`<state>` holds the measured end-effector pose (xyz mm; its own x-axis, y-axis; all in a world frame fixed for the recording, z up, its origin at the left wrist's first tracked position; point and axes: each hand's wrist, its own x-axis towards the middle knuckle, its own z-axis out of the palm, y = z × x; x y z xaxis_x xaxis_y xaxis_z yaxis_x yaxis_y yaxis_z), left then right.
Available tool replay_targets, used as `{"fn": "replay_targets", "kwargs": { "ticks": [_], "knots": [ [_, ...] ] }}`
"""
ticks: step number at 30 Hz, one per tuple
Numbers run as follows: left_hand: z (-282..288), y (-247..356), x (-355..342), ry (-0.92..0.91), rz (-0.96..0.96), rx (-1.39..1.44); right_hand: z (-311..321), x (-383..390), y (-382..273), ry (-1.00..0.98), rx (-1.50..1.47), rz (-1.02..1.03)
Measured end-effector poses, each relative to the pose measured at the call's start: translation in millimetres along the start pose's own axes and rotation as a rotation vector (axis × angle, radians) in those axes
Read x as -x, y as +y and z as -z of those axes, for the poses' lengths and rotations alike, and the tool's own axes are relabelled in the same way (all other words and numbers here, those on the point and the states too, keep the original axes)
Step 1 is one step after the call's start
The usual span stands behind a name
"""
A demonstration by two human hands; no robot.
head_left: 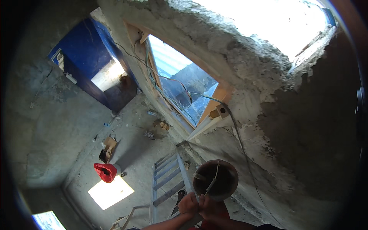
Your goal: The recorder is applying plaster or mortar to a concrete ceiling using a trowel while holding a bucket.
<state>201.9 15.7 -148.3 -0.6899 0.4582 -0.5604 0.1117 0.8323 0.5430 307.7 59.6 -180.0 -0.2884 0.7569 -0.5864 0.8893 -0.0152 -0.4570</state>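
My left hand (188,204) and my right hand (208,205) are both closed, side by side at the lower middle. They touch the near left rim of a round dark bucket (226,174), beside the side rail of a metal ladder. A thin wire handle (213,180) crosses the bucket's mouth and ends close to my right hand. What my fingers wrap round is hidden. Inside, the bucket looks dark, and a short pale piece (199,176) shows at its left side. The ladder (167,184) with flat rungs is just left of my hands.
A person in a red head covering (105,172) is on the floor below at left, near a cardboard box (110,148). Loose cables (153,71) hang across a wood-framed window opening (188,76). A black cable (241,142) runs down the rough wall. A blue doorway (82,50) is upper left.
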Motion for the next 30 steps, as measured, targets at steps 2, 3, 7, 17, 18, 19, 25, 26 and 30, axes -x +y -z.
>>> {"fn": "replay_targets", "kwargs": {
  "ticks": [2, 3, 7, 17, 18, 19, 25, 26, 30],
  "knots": [
    [0.9, 5.9, -7.9, 0.003, -0.013, 0.014, -9.1, -3.1, 13.9, 0.089, 0.018, 0.102],
    [2.0, 4.5, 0.7, -0.003, -0.022, 0.026, -7.0, 4.5, 15.1, 0.076, 0.023, 0.087],
    [-1.3, -1.4, -5.0, -0.048, -0.038, 0.01, 2.5, -1.4, -5.2, 0.135, 0.04, 0.09],
    [1.9, 3.2, -6.8, -0.144, -0.052, 0.063, 11.6, 3.1, -14.4, 0.259, 0.146, 0.112],
    [2.5, 1.7, -4.3, -0.15, -0.043, 0.062, 10.3, 4.5, -12.2, 0.25, 0.15, 0.106],
    [3.8, 1.8, -3.8, -0.153, -0.035, 0.051, 7.9, 3.9, -9.6, 0.244, 0.152, 0.101],
    [5.3, 0.1, -10.5, -0.114, -0.036, 0.094, 8.1, -3.5, -18.8, 0.25, 0.123, 0.143],
    [3.2, 0.0, -11.0, -0.119, -0.05, 0.106, 9.9, -3.7, -15.7, 0.238, 0.112, 0.145],
    [3.9, 1.6, -6.6, -0.11, -0.059, 0.128, 12.5, -3.6, -17.6, 0.276, 0.168, 0.174]
  ]
}}
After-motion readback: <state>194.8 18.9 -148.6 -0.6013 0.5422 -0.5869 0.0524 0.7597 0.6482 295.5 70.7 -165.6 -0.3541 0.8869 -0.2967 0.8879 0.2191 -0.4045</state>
